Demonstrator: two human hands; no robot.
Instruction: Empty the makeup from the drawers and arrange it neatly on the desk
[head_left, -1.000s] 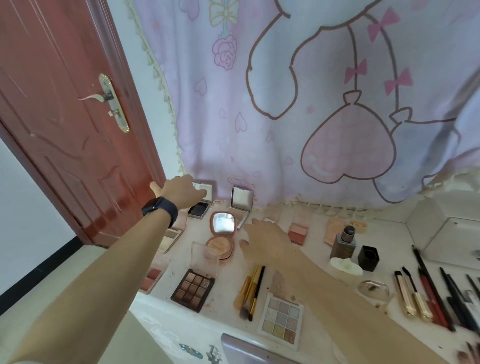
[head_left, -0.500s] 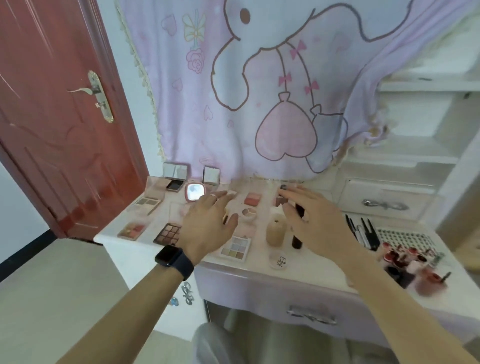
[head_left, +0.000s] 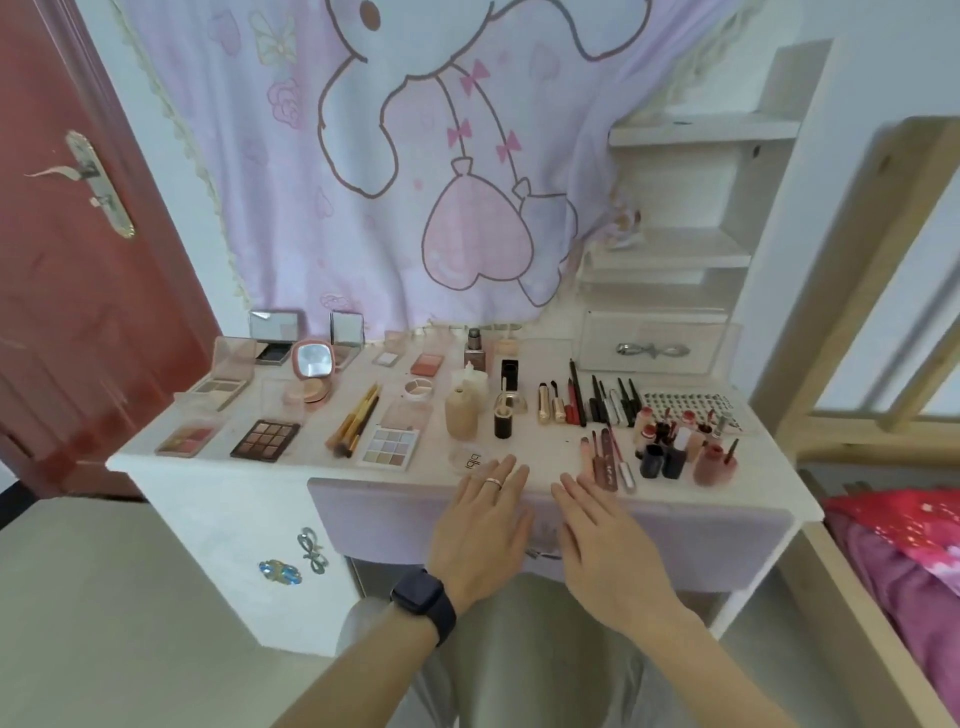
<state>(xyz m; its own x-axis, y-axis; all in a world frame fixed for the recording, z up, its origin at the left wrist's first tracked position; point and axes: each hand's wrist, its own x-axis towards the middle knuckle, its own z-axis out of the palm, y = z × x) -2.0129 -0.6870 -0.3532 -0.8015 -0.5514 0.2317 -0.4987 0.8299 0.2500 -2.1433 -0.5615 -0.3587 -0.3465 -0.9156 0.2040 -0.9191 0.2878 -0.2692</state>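
The left hand (head_left: 480, 525) and right hand (head_left: 605, 540) seem to press flat on the drawer (head_left: 395, 519), fingers straight, close together, holding nothing. Above the drawer, makeup (head_left: 265, 440) sits in rows on the desk (head_left: 540, 457). It looks like the last step: an even push to shut the drawer.

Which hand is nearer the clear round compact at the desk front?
The left hand: its fingers lie just right of the compact; the right hand is farther right.
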